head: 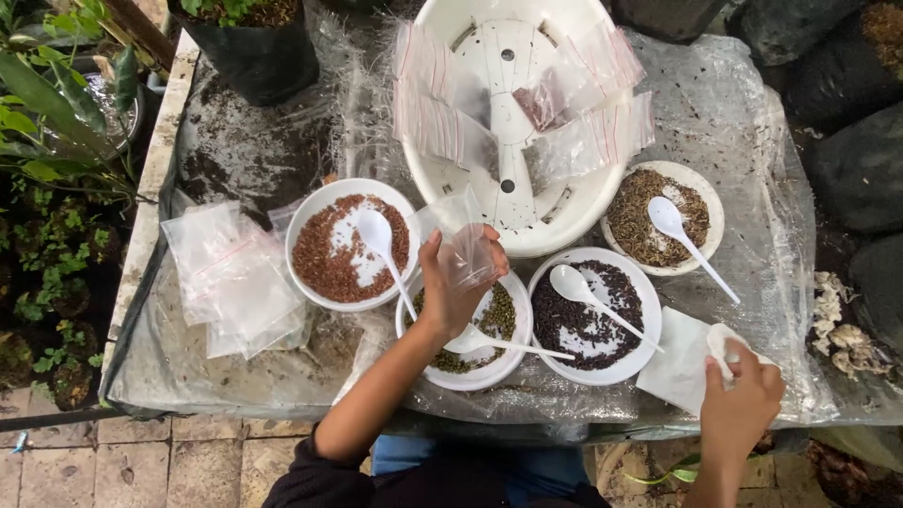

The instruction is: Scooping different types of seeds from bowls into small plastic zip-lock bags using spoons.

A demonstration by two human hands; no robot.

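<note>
Two hands work here: the left hand (pixel 451 287) pinches a small clear bag (pixel 467 254) above the green-seed bowl (pixel 466 376); the right hand (pixel 743 400) grips a white spoon (pixel 722 346). Tilting the open bag could spill seeds.

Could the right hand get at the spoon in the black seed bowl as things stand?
Probably yes. The right hand is beside that bowl, and the spoon handle points towards it with nothing lying across it. But the hand already holds a white paper, so it would likely need to let go first.
</note>
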